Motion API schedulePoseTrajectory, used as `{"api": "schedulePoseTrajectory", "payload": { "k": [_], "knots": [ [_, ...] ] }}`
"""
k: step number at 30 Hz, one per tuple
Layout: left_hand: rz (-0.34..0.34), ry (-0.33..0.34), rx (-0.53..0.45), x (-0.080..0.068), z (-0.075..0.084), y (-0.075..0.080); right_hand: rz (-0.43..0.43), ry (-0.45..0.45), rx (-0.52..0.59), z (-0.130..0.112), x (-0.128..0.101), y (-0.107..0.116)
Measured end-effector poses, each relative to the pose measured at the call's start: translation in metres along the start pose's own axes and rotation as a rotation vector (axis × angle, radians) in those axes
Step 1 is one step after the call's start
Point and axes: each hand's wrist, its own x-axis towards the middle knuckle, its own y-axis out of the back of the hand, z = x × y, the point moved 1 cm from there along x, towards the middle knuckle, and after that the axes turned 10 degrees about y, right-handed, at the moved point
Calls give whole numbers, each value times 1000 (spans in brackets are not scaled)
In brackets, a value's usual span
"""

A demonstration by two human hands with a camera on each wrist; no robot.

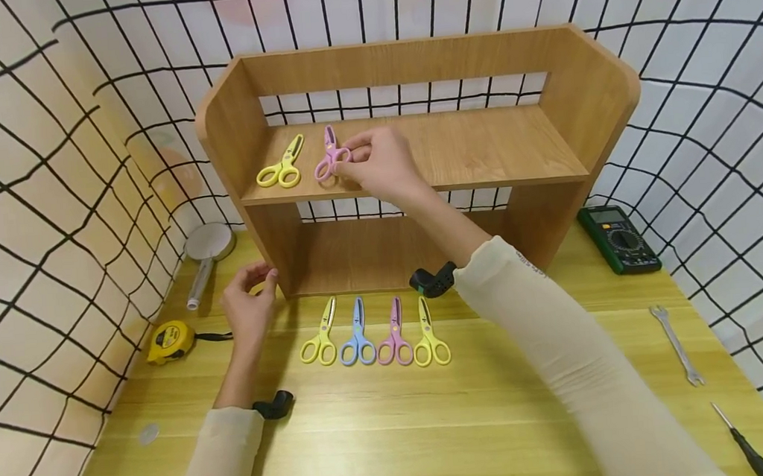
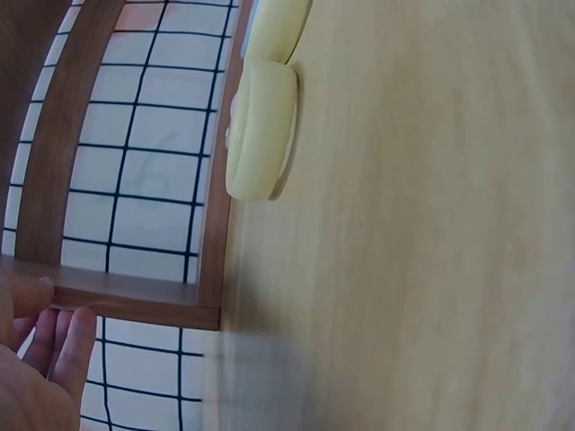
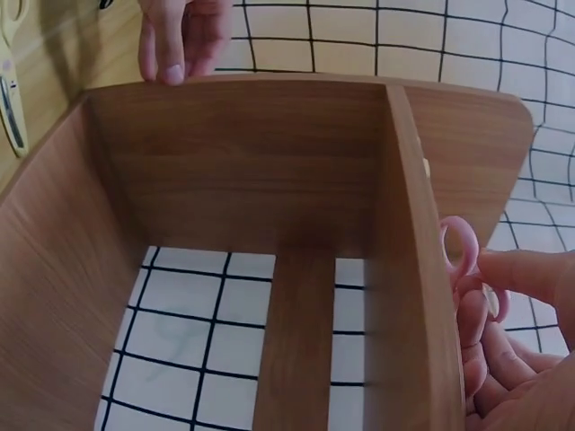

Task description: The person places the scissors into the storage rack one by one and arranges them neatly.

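Observation:
On the upper board of a wooden desk shelf (image 1: 468,145), my right hand (image 1: 382,163) pinches a handle loop of the pink scissors (image 1: 330,151). In the right wrist view the pink scissors' loops (image 3: 461,244) sit between thumb and fingers, while the blades are hidden behind the board. Yellow scissors (image 1: 281,164) lie left of them on the same board. My left hand (image 1: 250,301) holds the front edge of the shelf's left side panel (image 2: 135,301), thumb and fingertips against the wood. In front of the shelf lie yellow scissors (image 1: 320,336), blue scissors (image 1: 358,337), pink scissors (image 1: 395,334) and more yellow scissors (image 1: 428,335).
Left on the table (image 1: 384,439) are a shower head (image 1: 210,244), a yellow tape measure (image 1: 171,341) and a clear disc (image 1: 149,434). At the right lie a green multimeter (image 1: 619,239), a wrench (image 1: 676,345) and a screwdriver (image 1: 743,441). Black grid panels (image 1: 726,91) surround the table.

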Motion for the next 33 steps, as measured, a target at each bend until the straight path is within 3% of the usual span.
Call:
{"api": "schedulePoseTrajectory", "payload": {
  "k": [7, 14, 22, 26, 33],
  "knots": [
    [-23, 3, -9, 1, -1, 1, -42, 46, -135, 4, 6, -10],
    [-33, 11, -10, -1, 2, -3, -107, 95, -307, 5, 1, -6],
    [-32, 12, -15, -1, 3, -4, -118, 91, -304, 3, -5, 2],
    [-32, 22, -17, -1, 2, -3, -103, 114, -261, 2, -22, 15],
    [-32, 24, -14, -1, -1, 0, -85, 143, -216, 3, -74, 44]
  ]
}}
